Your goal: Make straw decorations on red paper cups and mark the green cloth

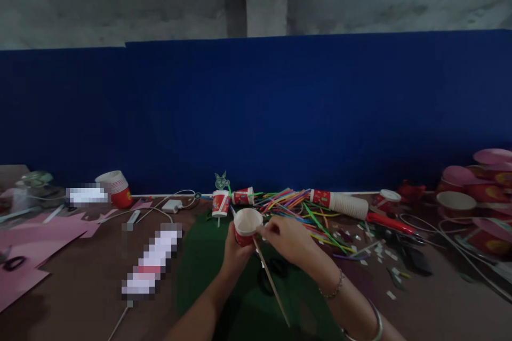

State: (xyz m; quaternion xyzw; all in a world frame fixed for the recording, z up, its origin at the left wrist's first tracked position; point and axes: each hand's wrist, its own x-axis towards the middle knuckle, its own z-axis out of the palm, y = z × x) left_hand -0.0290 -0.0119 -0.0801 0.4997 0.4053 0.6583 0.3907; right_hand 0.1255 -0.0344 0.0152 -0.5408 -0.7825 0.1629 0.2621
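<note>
My left hand (237,252) is wrapped round a red paper cup (245,234), which is held with its white open mouth up and toward me. At the cup's right rim is my right hand (290,240), its thumb and fingers pinched together; what is between them is too small to make out. A thin wooden stick (272,283) slants down from beside the cup toward the front. Beneath it, black-handled scissors (264,280) lie on a dark green mat (208,277). Behind the held cup stands a decorated red paper cup (220,203) with a green animal-face cutout (221,180).
Colourful pipe cleaners (288,205) are heaped behind my right hand, beside a stack of paper cups (348,206). A red-handled tool (390,222) and paper scraps lie right. Pink paper sheets (44,237), stacked cups (116,192) and a white adapter (172,205) are left.
</note>
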